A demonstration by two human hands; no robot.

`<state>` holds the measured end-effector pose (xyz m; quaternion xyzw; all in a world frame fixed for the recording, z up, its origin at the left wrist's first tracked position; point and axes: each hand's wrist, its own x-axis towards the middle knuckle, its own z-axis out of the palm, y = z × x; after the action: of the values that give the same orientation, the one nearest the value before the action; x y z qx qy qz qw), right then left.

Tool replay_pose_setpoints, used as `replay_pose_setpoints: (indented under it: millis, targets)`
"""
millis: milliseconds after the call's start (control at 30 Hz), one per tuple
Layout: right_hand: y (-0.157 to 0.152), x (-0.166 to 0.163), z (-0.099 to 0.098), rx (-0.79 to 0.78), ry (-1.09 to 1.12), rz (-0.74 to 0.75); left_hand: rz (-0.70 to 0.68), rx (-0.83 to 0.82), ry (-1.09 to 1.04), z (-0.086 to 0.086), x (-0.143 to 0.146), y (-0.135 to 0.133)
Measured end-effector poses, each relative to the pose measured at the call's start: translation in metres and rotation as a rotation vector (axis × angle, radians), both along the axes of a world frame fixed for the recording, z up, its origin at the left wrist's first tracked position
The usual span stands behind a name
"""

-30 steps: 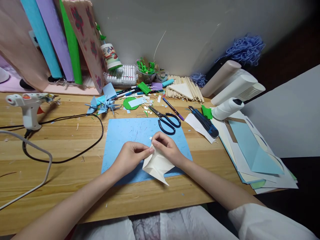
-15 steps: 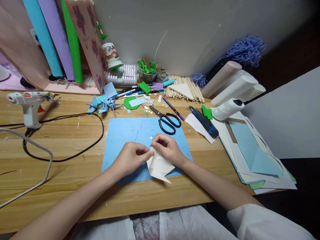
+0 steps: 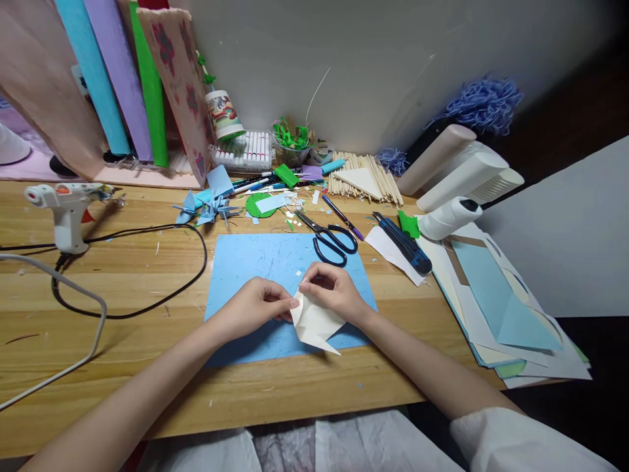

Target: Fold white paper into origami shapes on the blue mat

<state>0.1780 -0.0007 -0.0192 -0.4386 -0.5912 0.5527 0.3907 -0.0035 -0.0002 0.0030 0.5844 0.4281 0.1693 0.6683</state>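
Note:
A cream sheet of folded paper (image 3: pixel 317 322) with pointed flaps is held above the blue mat (image 3: pixel 236 282). My left hand (image 3: pixel 260 303) pinches its left edge between thumb and fingers. My right hand (image 3: pixel 331 290) grips its top corner, with the fingertips bent over the paper. One sharp point of the folded paper juts toward the table's front edge. Just beyond my right hand, black-handled scissors (image 3: pixel 330 241) lie partly on the mat, blades toward the back left. Several folded blue paper cranes (image 3: pixel 211 208) rest farther back on the left.
A hot glue gun (image 3: pixel 71 216) stands at left, its black cable (image 3: pixel 201 269) looping toward the mat. At right lie a utility knife (image 3: pixel 403 242) and stacked paper (image 3: pixel 511 301). Behind are a purple marker (image 3: pixel 344 218), wooden sticks (image 3: pixel 366 177), a marker box (image 3: pixel 246 151) and paper scraps.
My left hand has shifted slightly away from the right hand, along the paper's left edge. The folded paper has tilted a little. The whole view has moved slightly.

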Motion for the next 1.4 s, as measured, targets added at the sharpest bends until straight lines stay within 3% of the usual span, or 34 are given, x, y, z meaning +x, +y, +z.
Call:
replay_pose_setpoints:
  millis: [267, 433, 567, 833, 1067, 1300, 1400]
  targets:
    - [0.0, -0.001, 0.001, 0.008, -0.015, -0.02, 0.016, 0.297, 0.17, 0.0, 0.002, -0.003]
    - [0.002, 0.004, 0.003, 0.056, -0.002, -0.181, 0.22, 0.204, -0.057, 0.005, 0.003, -0.001]
    - [0.003, 0.004, 0.003, 0.079, -0.024, -0.25, 0.189, 0.176, -0.131, 0.006, 0.002, 0.001]
    - [-0.006, -0.005, 0.002, 0.045, 0.008, -0.162, 0.19, 0.217, -0.036, -0.001, 0.004, -0.002]
    - [-0.004, -0.004, 0.003, 0.004, 0.077, -0.099, 0.328, 0.199, -0.025, 0.003, 0.009, -0.005]
    - [-0.003, 0.0, 0.001, -0.056, 0.056, -0.033, 0.276, 0.159, 0.037, 0.005, 0.008, -0.006]
    - [-0.003, 0.0, 0.0, -0.051, 0.061, 0.005, 0.267, 0.22, 0.04, 0.007, 0.007, -0.006]
